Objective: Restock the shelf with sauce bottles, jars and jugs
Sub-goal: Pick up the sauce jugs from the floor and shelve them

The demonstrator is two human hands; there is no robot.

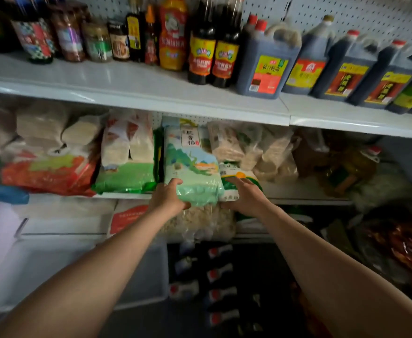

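Left hand [168,195] gripping lower left corner of pale green bag [192,164] on middle shelf [305,191], fingers curled over front, thumb under. Right hand [245,195] resting on small white-green packet [236,178] just beside the bag — fingers fairly straight, tips hidden against packet, grip cannot be told. Sauce bottles [211,45], jars [97,41] and dark jugs [266,59] lined along top shelf [127,81], tops cut off by frame edge. Labels blurred, unreadable. Lower area dark — capped bottles [221,274] barely made out.
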